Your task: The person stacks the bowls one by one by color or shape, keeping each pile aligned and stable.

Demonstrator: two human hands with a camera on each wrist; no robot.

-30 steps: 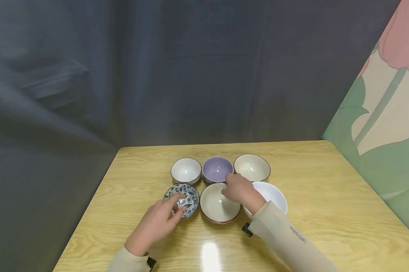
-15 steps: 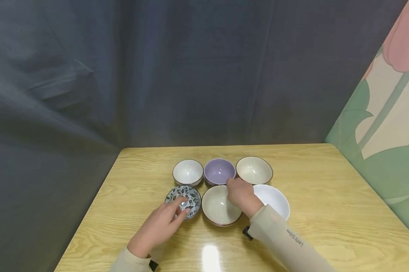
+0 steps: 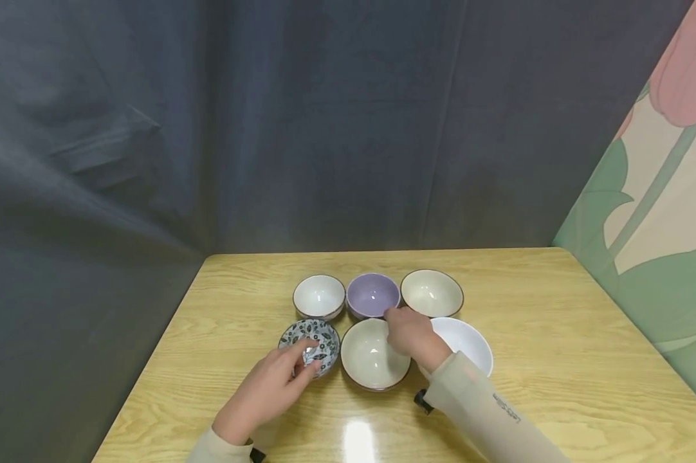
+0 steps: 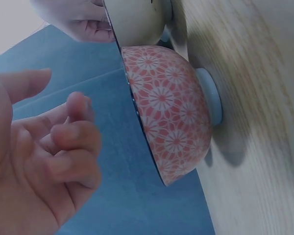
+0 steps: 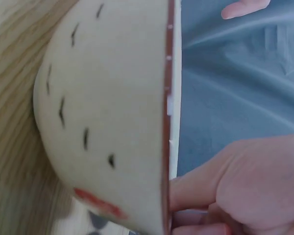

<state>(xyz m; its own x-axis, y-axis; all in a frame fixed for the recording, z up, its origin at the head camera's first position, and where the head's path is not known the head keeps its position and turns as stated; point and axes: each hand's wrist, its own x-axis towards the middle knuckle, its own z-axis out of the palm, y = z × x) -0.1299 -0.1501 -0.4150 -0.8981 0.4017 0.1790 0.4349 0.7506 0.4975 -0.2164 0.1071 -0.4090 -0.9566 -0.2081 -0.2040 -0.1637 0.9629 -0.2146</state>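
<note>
In the head view my right hand (image 3: 413, 335) pinches the far right rim of a cream bowl (image 3: 374, 360) in the middle of the front row. The right wrist view shows that bowl (image 5: 112, 98) from the side, cream outside with dark dashes, a red mark and a brown rim; my fingers curl at its edge. My left hand (image 3: 273, 386) hovers with loosely bent fingers over a bowl with a blue-green floral inside (image 3: 302, 331). From the left wrist, this bowl (image 4: 169, 107) has a red-and-white flower pattern outside, and a gap separates it from the fingers.
Behind stand a white bowl (image 3: 319, 296), a purple bowl (image 3: 373, 294) and another cream bowl (image 3: 431, 292), close together. A plain white bowl (image 3: 466, 341) sits at front right, partly hidden by my right arm. All rest on a wooden table (image 3: 556, 360) before a dark curtain (image 3: 348, 128).
The head view has shifted slightly. My right hand's fingers have settled onto the cream bowl's rim, and my left hand has barely moved over the floral bowl. The bowls keep their places.
</note>
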